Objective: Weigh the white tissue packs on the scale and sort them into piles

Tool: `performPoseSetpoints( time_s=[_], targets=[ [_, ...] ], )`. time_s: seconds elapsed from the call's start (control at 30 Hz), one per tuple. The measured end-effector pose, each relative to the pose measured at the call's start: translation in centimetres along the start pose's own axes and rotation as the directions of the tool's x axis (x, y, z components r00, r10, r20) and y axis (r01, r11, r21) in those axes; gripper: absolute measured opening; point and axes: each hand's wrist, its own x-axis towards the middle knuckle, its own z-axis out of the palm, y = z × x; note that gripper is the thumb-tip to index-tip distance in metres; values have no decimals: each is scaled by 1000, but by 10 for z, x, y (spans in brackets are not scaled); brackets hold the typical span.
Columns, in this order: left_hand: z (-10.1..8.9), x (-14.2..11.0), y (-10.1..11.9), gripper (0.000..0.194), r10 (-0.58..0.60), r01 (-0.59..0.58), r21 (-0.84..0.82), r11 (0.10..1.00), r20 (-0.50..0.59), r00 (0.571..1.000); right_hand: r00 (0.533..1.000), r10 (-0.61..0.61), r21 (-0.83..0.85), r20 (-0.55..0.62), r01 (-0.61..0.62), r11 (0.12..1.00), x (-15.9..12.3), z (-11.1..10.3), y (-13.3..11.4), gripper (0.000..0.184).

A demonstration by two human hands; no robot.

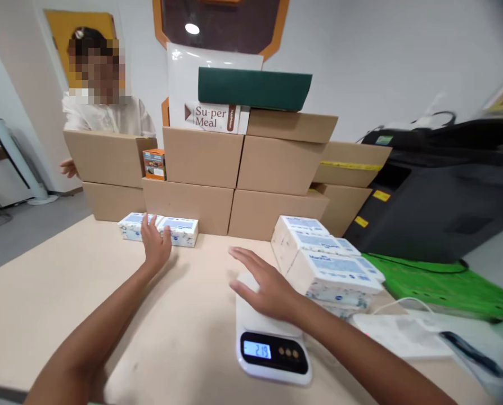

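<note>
My left hand [155,243], fingers apart, reaches to two white-and-blue tissue packs [182,226] standing side by side at the back left of the table; whether it touches them I cannot tell. Above a white digital scale [277,378] hovers my right hand [270,287], thumb and fingers spread with nothing in them. Digits glow on the scale's lit display [257,349], and part of its platform is hidden under that hand. To the right of the scale stands a stack of similar tissue packs [336,270].
Cardboard boxes [192,208] form a wall along the table's back, topped by a green box [254,89]. Behind them at left stands a person in a white top [112,118]. A white power strip [399,336], a dark phone-like object [473,353] and a black machine [429,197] lie right.
</note>
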Motion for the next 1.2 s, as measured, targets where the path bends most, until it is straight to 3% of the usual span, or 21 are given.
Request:
performPoseSetpoints(
  time_s=[0.03, 0.07, 0.1, 0.13, 0.23, 0.33, 0.43, 0.5, 0.63, 0.73, 0.87, 0.97, 1.2],
  targets=[
    [-2, 5, -16, 65, -49, 48, -44, 998, -42, 998, 983, 173, 163, 61, -181, 970, 27, 24, 5, 69],
    [-3, 9, -29, 64, -95, 88, -93, 992, -74, 993, 928, 360, 319, 97, -371, 872, 53, 49, 12, 74],
    [-2, 12, -40, 62, -136, 122, -136, 983, -99, 986, 828, 553, 453, 87, -528, 719, 77, 72, 20, 73],
    [0, 15, -48, 60, -174, 153, -168, 974, -120, 977, 764, 643, 482, 60, -586, 651, 99, 95, 29, 69],
    [8, 18, -63, 53, -256, 219, -220, 951, -155, 954, 580, 812, 539, -65, -665, 518, 150, 152, 54, 53],
    [14, 16, -71, 34, -292, 262, -269, 927, -79, 953, 404, 893, 606, -197, -666, 435, 181, 188, 70, 46],
    [15, 14, -76, 28, -329, 314, -280, 907, -7, 944, 302, 904, 657, -302, -621, 427, 194, 210, 82, 46],
    [15, 13, -78, 31, -369, 356, -277, 892, 7, 930, 295, 888, 673, -352, -580, 460, 194, 220, 88, 49],
    [18, 12, -76, 33, -419, 408, -278, 869, 24, 908, 331, 857, 679, -395, -523, 515, 186, 230, 97, 64],
    [19, 11, -73, 32, -412, 404, -274, 872, 34, 911, 353, 844, 679, -403, -503, 535, 183, 233, 102, 77],
    [18, 10, -69, 31, -391, 390, -248, 887, 47, 919, 355, 844, 682, -401, -499, 534, 184, 234, 105, 80],
    [17, 9, -66, 32, -362, 368, -214, 905, 67, 930, 337, 849, 683, -408, -505, 529, 183, 233, 104, 80],
    [14, 3, -60, 37, -246, 273, -150, 950, 175, 953, 237, 852, 675, -466, -527, 516, 181, 226, 95, 95]
  ],
)
